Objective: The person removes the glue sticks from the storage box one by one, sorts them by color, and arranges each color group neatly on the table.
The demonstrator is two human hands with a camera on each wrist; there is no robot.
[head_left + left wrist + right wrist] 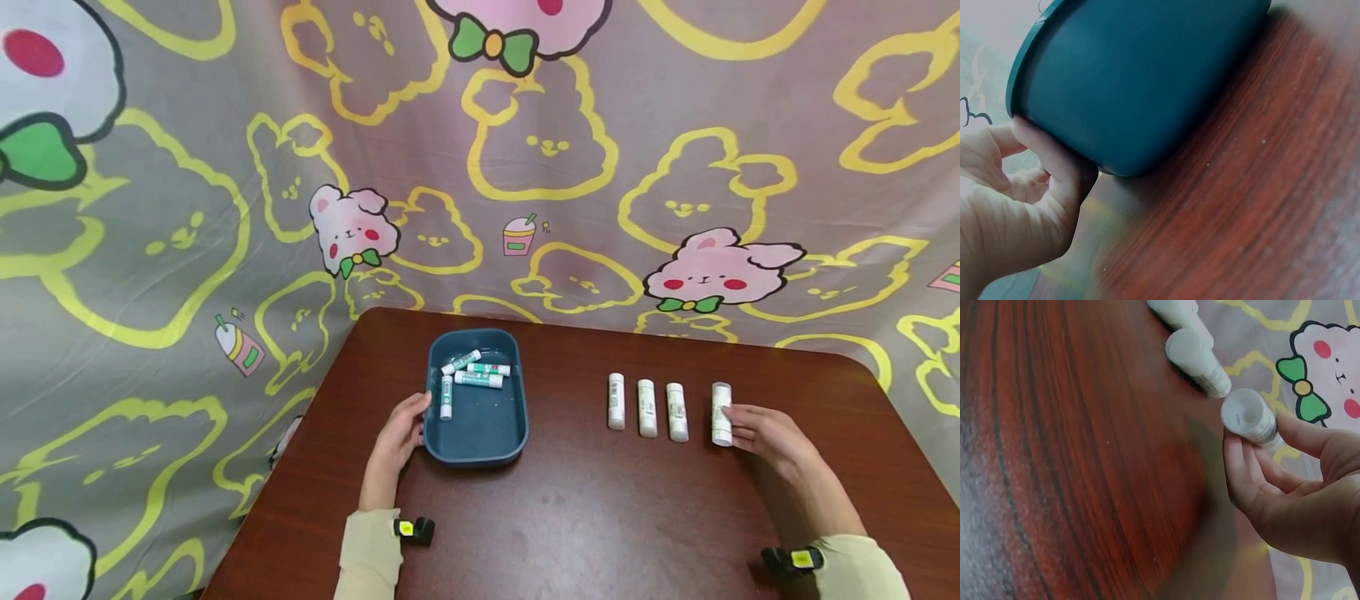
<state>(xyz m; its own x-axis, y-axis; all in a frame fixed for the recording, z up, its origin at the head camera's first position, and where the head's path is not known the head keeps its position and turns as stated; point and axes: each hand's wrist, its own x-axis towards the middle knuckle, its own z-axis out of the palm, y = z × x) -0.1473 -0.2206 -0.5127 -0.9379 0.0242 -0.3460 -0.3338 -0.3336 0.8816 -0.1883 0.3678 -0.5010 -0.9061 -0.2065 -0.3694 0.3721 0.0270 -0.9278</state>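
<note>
A blue plastic bin [480,442] stands on the table's left half, with several white-and-green glue sticks [478,380] lying loose inside. My left hand [401,431] holds its left side near the rim; in the left wrist view, thumb and fingers meet the outer wall. At the right, my right hand [768,435] pinches a white glue stick [722,414] between thumb and fingers. The right wrist view shows the round end of that glue stick [1249,415] facing the camera. To its left, three white glue sticks [647,408] lie in a spaced row.
The brown wooden table [585,508] has rounded far corners. A grey curtain [555,200] with yellow outlines and cartoon rabbits hangs behind it and along the left side. A dark strap with a small camera sits on each wrist.
</note>
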